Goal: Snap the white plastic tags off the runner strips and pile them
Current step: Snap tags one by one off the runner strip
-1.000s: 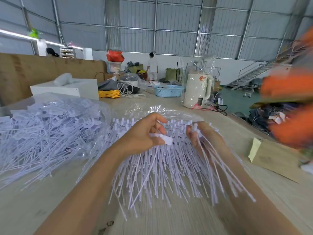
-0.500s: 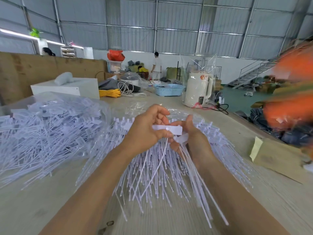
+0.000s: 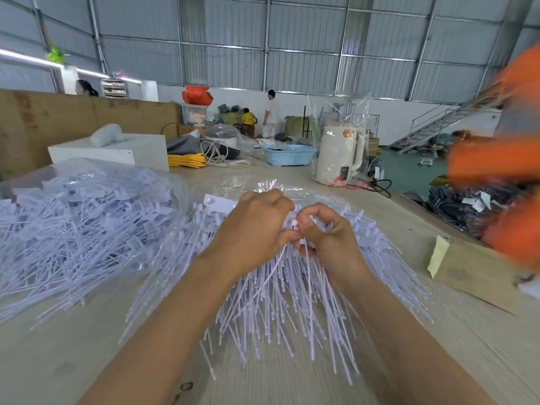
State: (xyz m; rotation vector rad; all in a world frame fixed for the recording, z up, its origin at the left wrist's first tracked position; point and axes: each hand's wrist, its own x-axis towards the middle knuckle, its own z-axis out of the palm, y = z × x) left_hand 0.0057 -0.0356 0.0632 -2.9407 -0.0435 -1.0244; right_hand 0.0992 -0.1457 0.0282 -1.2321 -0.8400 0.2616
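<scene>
Nearest on the table, the thin white tails of the tags fan out toward the person, loose and springy; they look very light and whippy, poor places to take hold because they would only bend. Above them the two hands meet over the middle of the fan. The left hand curls its fingers around the head end of a tag, a flat white tag plate sticking out past its knuckles. The right hand pinches a small white stub between thumb and forefinger, right against the left hand's fingertips. The stiff part seems to be the head and the runner it joins, so the sensible hold is close to that joint on both sides, bending sharply so the thin neck breaks cleanly; the plastic is smooth and may slip from a loose pinch. To the left lies the big heap of tags in a clear bag. Farther back stand a blue basket and a wrapped white kettle.
</scene>
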